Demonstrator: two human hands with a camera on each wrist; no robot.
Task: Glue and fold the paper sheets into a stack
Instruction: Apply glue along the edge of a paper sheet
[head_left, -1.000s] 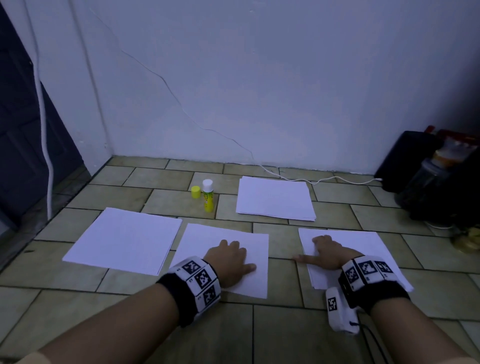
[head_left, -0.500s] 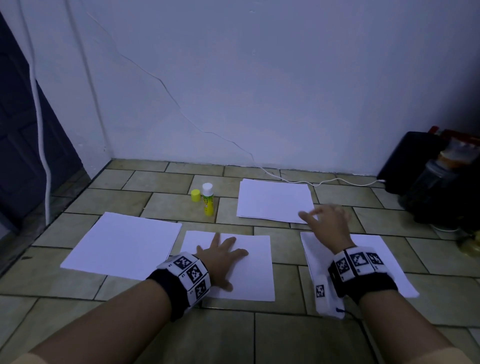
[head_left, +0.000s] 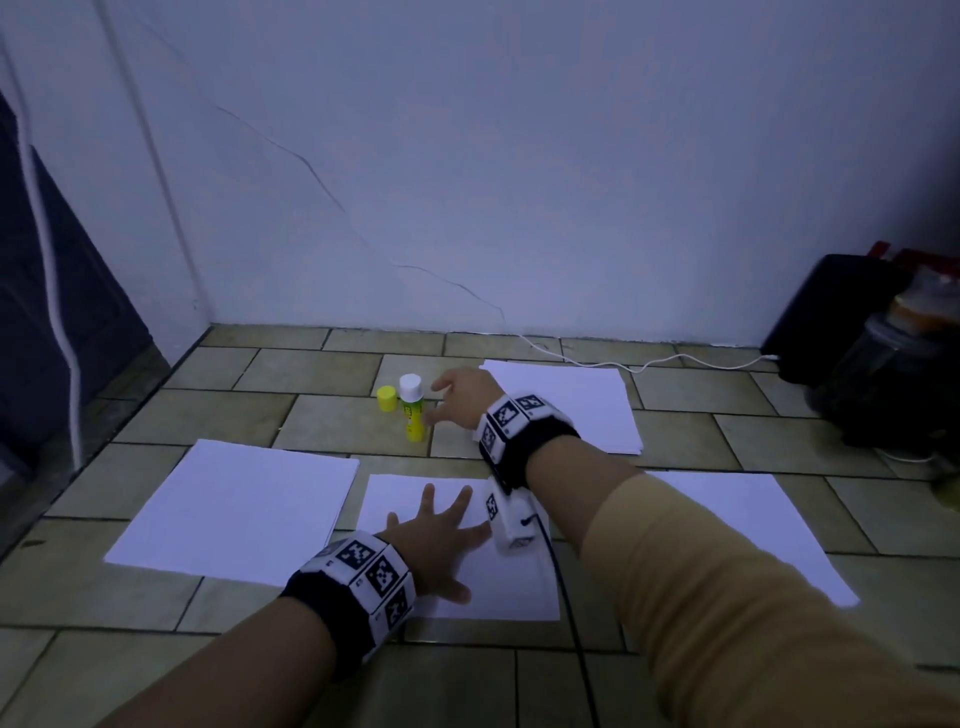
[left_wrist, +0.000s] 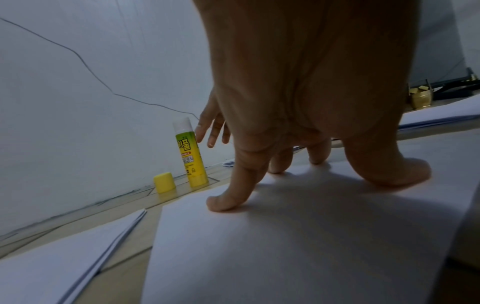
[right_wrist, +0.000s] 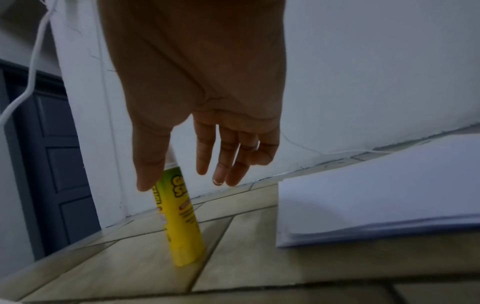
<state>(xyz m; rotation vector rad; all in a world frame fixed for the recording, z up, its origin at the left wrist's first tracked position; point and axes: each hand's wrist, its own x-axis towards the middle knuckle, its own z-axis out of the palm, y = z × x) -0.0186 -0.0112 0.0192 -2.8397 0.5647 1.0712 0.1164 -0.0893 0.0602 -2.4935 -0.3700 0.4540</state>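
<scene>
Right hand (head_left: 461, 397) loose-fingered beside glue stick (head_left: 413, 409); left hand (head_left: 435, 540) splayed on sheet (head_left: 498, 590); tiled floor (head_left: 332, 421); white wall (head_left: 519, 156).

Your uncapped yellow glue stick (head_left: 413, 415) stands upright at 12 o'clock, its cap (head_left: 386, 399) just beside. White paper sheets lie flat: middle sheet (head_left: 509, 582) nearest you, stacks at 10 (head_left: 234, 509), 1 (head_left: 582, 405), 3 (head_left: 737, 514).

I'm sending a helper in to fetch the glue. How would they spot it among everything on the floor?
Look at the tiled floor near the wall, just left of the far paper stack. The glue stick stands upright there, beside the open right hand. It is the yellow-green tube with a white top; the stubby yellow cap sits at its left.
</scene>
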